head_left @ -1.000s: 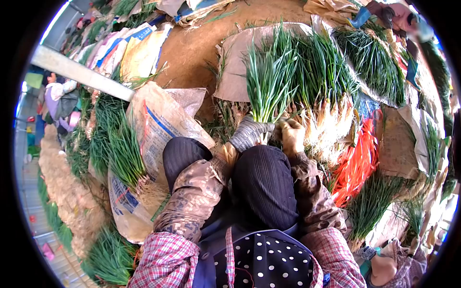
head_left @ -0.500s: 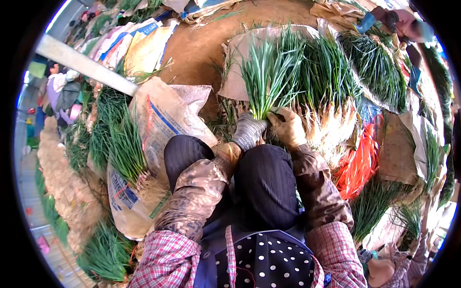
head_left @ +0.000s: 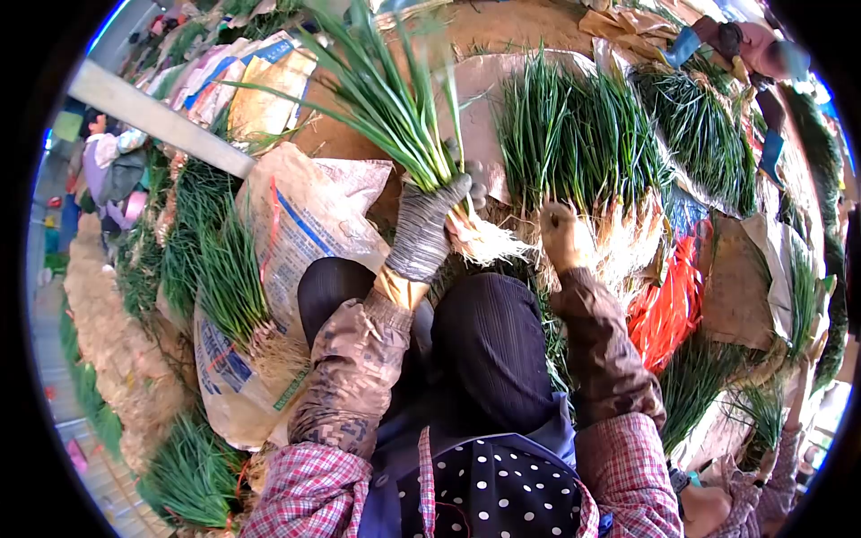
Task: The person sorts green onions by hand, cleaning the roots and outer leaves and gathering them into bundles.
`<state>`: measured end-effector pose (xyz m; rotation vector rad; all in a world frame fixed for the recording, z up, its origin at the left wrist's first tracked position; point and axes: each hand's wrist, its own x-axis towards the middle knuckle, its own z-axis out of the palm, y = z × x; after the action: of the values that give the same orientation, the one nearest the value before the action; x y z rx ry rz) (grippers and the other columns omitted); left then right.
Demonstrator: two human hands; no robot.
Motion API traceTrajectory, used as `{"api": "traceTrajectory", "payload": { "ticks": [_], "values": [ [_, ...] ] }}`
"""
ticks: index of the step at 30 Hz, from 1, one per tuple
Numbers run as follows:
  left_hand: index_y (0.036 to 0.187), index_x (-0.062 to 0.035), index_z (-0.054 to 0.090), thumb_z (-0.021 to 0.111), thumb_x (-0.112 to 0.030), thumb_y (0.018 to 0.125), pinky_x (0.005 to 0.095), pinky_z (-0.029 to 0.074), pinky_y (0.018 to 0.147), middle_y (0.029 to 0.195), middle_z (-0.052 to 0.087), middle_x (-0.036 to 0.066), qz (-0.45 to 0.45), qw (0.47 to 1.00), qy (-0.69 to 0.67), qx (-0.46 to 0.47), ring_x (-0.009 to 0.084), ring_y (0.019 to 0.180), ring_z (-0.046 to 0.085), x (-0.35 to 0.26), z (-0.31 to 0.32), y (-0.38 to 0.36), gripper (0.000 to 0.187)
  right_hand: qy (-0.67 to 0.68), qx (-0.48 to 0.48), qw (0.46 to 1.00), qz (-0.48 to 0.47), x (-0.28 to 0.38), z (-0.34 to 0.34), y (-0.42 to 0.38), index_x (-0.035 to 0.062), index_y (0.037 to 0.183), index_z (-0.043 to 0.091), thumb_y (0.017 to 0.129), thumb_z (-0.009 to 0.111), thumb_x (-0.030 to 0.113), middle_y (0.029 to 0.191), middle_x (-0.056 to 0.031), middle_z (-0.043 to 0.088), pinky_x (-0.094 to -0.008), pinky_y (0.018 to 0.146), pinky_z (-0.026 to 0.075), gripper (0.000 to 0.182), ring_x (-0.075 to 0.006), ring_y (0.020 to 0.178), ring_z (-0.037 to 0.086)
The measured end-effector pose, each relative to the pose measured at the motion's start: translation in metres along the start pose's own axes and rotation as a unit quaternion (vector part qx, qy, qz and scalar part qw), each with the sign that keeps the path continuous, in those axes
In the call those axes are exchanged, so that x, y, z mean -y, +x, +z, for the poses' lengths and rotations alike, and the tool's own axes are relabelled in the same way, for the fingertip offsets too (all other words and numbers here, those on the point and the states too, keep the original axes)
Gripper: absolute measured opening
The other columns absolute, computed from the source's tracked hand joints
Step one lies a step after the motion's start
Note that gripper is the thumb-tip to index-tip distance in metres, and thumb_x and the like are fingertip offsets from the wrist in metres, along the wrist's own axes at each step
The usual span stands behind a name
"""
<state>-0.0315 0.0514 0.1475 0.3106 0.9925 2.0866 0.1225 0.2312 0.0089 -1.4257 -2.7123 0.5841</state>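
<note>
A bunch of green onions [head_left: 404, 125] is held in my left hand [head_left: 426, 224], which wears a grey glove wrapped round the stalks. Its leaves point up and to the left, and the pale roots [head_left: 489, 242] hang out to the right of the hand. My right hand [head_left: 565, 240], in a tan covering, is closed at the lower edge of a larger pile of green onions [head_left: 583, 134]. Its fingers are curled in, and whatever they hold is hidden. The pile's white roots [head_left: 623, 233] face me.
Red plastic strips [head_left: 668, 305] lie right of my right arm. A printed woven sack [head_left: 309, 224] with another green onion bunch [head_left: 229, 278] is at my left. Another person [head_left: 762, 49] in blue boots bends at the upper right. A pale beam [head_left: 161, 121] juts in from the left.
My left hand has lifted the green onion bunch up and left, tilting it and exposing its roots. My right hand has left that bunch and moved right to the pile's roots.
</note>
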Motion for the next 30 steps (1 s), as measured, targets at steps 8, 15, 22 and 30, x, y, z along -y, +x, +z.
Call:
{"api": "traceTrajectory", "payload": {
  "ticks": [8,15,22,30],
  "values": [
    [0.1,-0.0025,0.062,0.07,-0.009,0.079,0.033,0.052,0.05,0.075,0.061,0.005,-0.189,0.977,0.063,-0.08,0.0176,0.055,0.058,0.053,-0.038,0.009,0.024,0.061,0.048,0.996,0.05,0.036,-0.071,0.071,0.0071,0.093,0.066,0.086,0.06,0.04,0.082,-0.0084,0.067,-0.0322,0.058,0.053,0.034,-0.0175,0.064,0.062],
    [0.094,-0.0034,0.062,0.074,-0.012,0.076,0.0311,0.05,0.055,0.079,0.064,0.006,-0.114,0.968,0.211,-0.068,0.0178,0.064,0.06,0.068,-0.024,0.011,0.023,0.484,0.117,0.866,0.044,0.049,-0.133,-0.001,0.0062,0.085,0.066,0.086,0.064,0.027,0.062,0.0012,0.056,-0.0212,0.042,0.04,0.021,-0.0069,0.045,0.046],
    [0.096,-0.0011,0.064,0.076,-0.021,0.076,0.0298,0.049,0.052,0.077,0.066,0.008,-0.307,0.886,0.347,-0.024,0.0157,0.062,0.061,0.06,-0.003,0.006,0.031,0.418,0.011,0.907,-0.054,0.053,-0.051,-0.044,0.0053,0.09,0.067,0.087,0.062,0.026,0.083,-0.0069,0.069,-0.0309,0.064,0.051,0.021,-0.0153,0.07,0.061],
    [0.102,0.0016,0.062,0.08,-0.014,0.067,0.0333,0.053,0.069,0.091,0.067,0.015,-0.292,0.869,0.399,-0.024,0.0231,0.073,0.065,0.088,-0.033,0.02,0.043,0.527,0.283,0.794,0.106,0.01,0.004,-0.041,0.0052,0.082,0.064,0.089,0.061,0.025,0.068,-0.0018,0.062,-0.0224,0.044,0.042,0.021,-0.0086,0.049,0.051]
  ]
}}
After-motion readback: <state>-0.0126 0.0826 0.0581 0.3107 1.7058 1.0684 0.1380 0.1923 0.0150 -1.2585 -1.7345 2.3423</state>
